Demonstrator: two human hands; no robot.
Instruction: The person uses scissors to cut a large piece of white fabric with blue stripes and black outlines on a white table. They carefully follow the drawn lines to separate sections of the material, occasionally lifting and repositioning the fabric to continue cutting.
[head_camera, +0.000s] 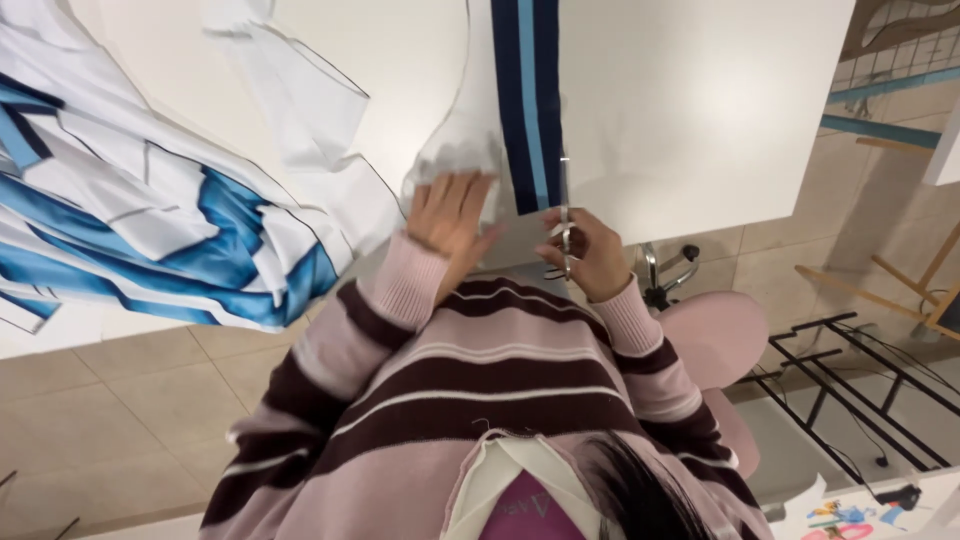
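A strip of fabric with navy and light blue stripes (528, 90) lies on the white table (690, 110), running away from me. My right hand (585, 250) grips a pair of scissors (565, 215), the blades pointing along the right edge of the striped strip. My left hand (450, 215) lies flat with fingers spread on crumpled white fabric (455, 150) just left of the strip, near the table's front edge.
A heap of white and blue cloth pieces (150, 220) covers the table's left side. A pink chair seat (715, 335) is at my right, with a black metal rack (850, 380) on the tiled floor beyond it.
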